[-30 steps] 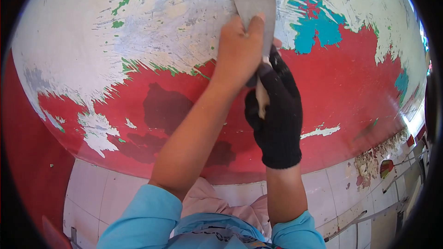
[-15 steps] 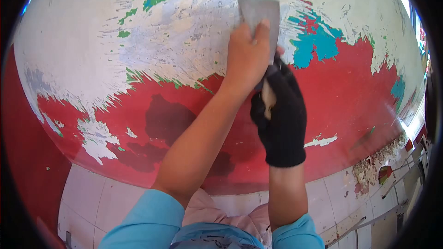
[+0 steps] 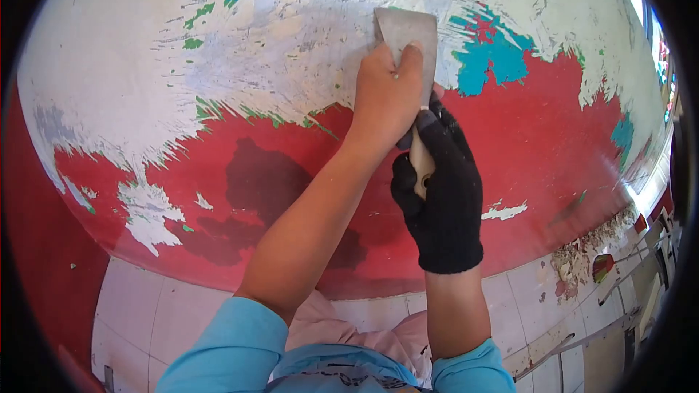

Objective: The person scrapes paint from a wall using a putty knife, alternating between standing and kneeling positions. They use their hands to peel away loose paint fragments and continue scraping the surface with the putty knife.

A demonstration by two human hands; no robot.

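Note:
A paint scraper (image 3: 415, 25) with a broad metal blade and a pale handle lies against the wall (image 3: 437, 225). My bare left hand (image 3: 389, 91) grips the blade, with the thumb laid on its face. In a black knitted glove, my right hand (image 3: 445, 189) is wrapped around the handle below. The blade's wide edge points upward onto whitish, partly stripped paint. Around it the wall shows patches of green, turquoise and red, and its lower part is mostly red with dark damp-looking stains. The left fingertips behind the blade are hidden.
Pale floor tiles (image 3: 189, 313) run along the wall's foot. Paint flakes and debris (image 3: 575, 262) lie at the lower right, near long strips (image 3: 648, 306) of material. A dark red surface (image 3: 44, 247) stands at the left.
Both hands and the scraper have shifted slightly down the wall, and the blade edge sits a little lower. The grip is unchanged.

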